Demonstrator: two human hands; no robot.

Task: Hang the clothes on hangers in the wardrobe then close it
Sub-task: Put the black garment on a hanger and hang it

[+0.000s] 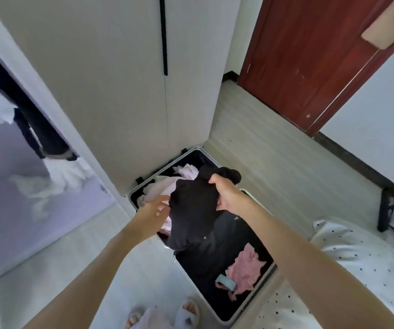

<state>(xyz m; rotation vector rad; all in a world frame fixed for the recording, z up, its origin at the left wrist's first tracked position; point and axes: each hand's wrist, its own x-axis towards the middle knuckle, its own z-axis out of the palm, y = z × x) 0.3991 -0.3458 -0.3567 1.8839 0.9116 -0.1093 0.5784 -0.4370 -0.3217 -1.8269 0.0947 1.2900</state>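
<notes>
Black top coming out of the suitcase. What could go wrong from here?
1. The right hand grips the black garment as a bunch; the left hand is open at its edge, so it may slip or stay crumpled for hanging.
2. Its lower end hangs into the open suitcase and could drag the pale pink clothes out.
3. The white wardrobe doors ahead look shut, and no hanger is visible.

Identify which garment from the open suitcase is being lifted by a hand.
The black garment, gripped by the right hand. The pale pink clothes and the darker pink piece lie in the suitcase.
</notes>
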